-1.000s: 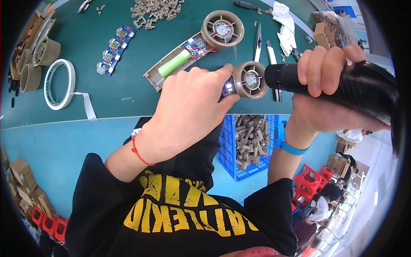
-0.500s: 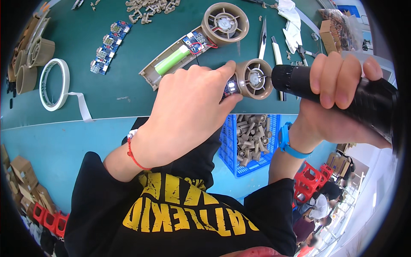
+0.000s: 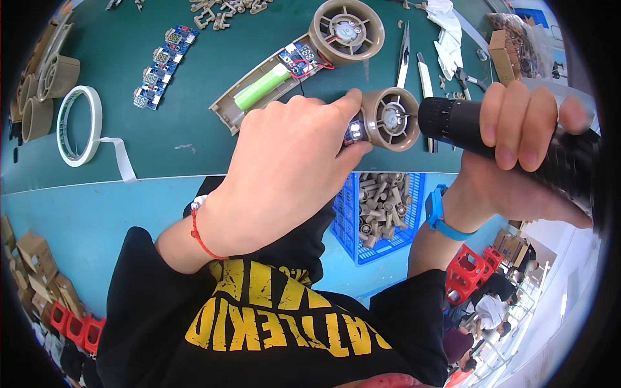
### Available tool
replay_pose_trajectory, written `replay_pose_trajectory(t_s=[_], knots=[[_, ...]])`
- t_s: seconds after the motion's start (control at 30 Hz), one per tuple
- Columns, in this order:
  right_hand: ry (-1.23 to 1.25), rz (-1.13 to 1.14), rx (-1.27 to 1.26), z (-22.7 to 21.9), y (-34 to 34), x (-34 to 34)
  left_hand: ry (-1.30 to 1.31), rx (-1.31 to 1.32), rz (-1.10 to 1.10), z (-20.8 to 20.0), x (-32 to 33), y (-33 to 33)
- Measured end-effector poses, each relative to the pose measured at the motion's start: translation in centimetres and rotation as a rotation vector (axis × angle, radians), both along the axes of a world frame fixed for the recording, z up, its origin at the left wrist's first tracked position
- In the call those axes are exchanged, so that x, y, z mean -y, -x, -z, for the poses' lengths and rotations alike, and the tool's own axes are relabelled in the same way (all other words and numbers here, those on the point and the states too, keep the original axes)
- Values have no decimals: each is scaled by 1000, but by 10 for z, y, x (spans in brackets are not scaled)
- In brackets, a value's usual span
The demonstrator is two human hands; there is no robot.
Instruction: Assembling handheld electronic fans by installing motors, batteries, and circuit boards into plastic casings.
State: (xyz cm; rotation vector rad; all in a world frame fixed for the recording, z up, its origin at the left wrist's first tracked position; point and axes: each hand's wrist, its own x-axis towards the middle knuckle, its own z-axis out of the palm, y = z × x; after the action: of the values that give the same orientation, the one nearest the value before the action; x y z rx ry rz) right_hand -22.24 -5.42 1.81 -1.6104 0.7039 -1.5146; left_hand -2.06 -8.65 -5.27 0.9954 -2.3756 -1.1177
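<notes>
My left hand (image 3: 288, 145) is closed round the body of a beige handheld fan (image 3: 407, 143), near the front edge of the bench. Between thumb and forefinger shows a lit display on a small circuit board (image 3: 355, 131); the palm hides the rest of the body. From the right, my right hand (image 3: 517, 129) grips a black electric screwdriver (image 3: 456, 121), its thin bit pointing into the fan's round grille at the hub. Whether the bit touches a screw is too small to tell. Beyond the left hand lies an opened fan (image 3: 346, 32) with a green battery (image 3: 262, 89) and red wires.
Blue circuit boards (image 3: 165, 64), a white tape roll (image 3: 61, 129) and beige rings (image 3: 58, 77) are on the left. Tweezers (image 3: 403, 58), a white-handled knife (image 3: 424, 81) and pliers (image 3: 463, 81) lie at right. Below the bench edge stands a blue crate (image 3: 362, 252) of beige parts.
The held fan and the screwdriver have shifted slightly right together, and the bit still points at the hub. Things on the bench sit a little higher in the view. Both grips stay the same.
</notes>
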Motion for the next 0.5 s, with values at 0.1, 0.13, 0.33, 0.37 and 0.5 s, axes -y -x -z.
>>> replay_pose_trajectory(t_s=[0.1,0.13,0.33,0.37,0.5], knots=[[-22,6,35,1,1,1,1,-4,2,1,0,0],[-26,-44,22,0,2,5,19,-11,1,2,0,0],[-83,-62,10,-8,10,6,11,-21,-17,1,2,-4],[-83,-54,45,-12,11,6,20,-21,-12,0,2,-3],[-51,0,190,-29,16,-4,-1,-13,15,-5,4,-1]])
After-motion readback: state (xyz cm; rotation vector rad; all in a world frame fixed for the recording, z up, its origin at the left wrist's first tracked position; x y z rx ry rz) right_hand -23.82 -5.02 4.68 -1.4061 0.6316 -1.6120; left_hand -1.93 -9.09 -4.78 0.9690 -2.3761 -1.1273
